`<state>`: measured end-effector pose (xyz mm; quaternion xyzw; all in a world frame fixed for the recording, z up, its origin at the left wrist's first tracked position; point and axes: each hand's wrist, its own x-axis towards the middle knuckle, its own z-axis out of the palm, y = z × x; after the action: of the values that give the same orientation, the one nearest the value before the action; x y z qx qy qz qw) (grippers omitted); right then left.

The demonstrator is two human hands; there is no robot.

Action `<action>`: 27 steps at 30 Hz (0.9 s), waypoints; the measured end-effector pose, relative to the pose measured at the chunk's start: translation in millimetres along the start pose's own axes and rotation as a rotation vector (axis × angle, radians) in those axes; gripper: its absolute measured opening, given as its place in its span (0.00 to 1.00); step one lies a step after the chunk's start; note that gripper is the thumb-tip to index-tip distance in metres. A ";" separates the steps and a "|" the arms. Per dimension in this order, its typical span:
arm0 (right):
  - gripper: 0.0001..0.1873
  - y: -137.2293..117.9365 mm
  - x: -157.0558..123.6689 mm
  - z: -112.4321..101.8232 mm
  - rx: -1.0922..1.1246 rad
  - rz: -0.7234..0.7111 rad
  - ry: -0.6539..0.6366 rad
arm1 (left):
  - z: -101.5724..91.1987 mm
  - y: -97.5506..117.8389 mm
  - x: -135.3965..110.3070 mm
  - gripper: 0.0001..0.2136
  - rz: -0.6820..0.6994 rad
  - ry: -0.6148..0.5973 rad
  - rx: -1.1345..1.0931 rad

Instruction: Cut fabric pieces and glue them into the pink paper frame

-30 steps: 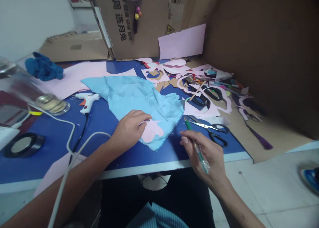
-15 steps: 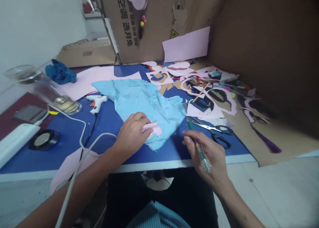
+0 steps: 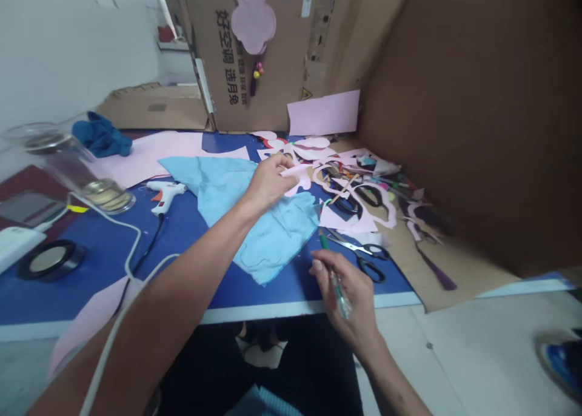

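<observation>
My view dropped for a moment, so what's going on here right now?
One person is working with bare hands at a blue table. The left hand holds a pink paper cut-out above a light blue cloth, which has a dark outline drawn on it. The right hand grips a green pen, close to a pair of scissors.

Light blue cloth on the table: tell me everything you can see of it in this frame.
The light blue cloth is a thin, silky-looking, creased piece of fabric with an irregular outline, narrowing to a point toward the person. It lies loosely on the blue tabletop, its far part overlapping a pale pink paper sheet. A faint dark curved line shows on its near part. The left hand is above it, holding a pink paper cut-out.
</observation>
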<state>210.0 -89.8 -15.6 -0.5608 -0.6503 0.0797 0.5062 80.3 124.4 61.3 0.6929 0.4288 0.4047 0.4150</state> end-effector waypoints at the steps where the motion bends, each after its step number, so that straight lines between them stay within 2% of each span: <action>1: 0.07 0.7 -0.2 0.5 0.001 0.000 -0.001 | 14.0 0.7 16.6 0.11 0.003 -0.025 -0.006; 4: 0.08 1.9 -0.9 0.7 -0.001 -0.001 -0.012 | 47.5 0.5 59.6 0.14 -0.017 -0.066 -0.005; 7: 0.08 1.8 -1.1 0.7 0.006 0.018 -0.011 | 58.6 -6.9 88.4 0.23 -0.078 -0.065 0.039; 11: 0.08 -0.5 -1.9 4.6 0.012 0.040 0.007 | 40.0 -19.0 102.6 0.33 -0.107 0.021 0.140; 14: 0.08 -2.8 -3.3 2.2 0.010 0.019 0.023 | 15.6 -18.2 91.9 0.31 -0.078 0.060 0.234; 16: 0.09 -1.3 0.5 -10.2 -0.010 -0.007 0.006 | -0.8 -12.1 71.8 0.27 -0.025 0.081 0.227; 18: 0.12 5.8 14.7 -32.5 -0.106 -0.050 -0.037 | -16.7 -4.4 40.9 0.24 0.053 0.090 0.195; 22: 0.15 39.7 76.9 -79.7 -0.562 -0.124 -0.138 | -43.9 4.3 -43.3 0.18 0.113 0.079 0.185; 25: 0.24 73.2 124.5 -93.4 -0.877 -0.092 -0.305 | -55.9 -0.3 -109.8 0.13 0.122 0.140 0.261; 27: 0.24 91.7 143.6 -94.9 -1.005 -0.064 -0.397 | -59.1 -7.6 -149.5 0.12 0.152 0.154 0.319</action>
<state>360.8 15.3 49.6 -0.6880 -0.7081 -0.1521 0.0452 -21.3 1.0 43.1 0.7472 0.4644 0.4137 0.2341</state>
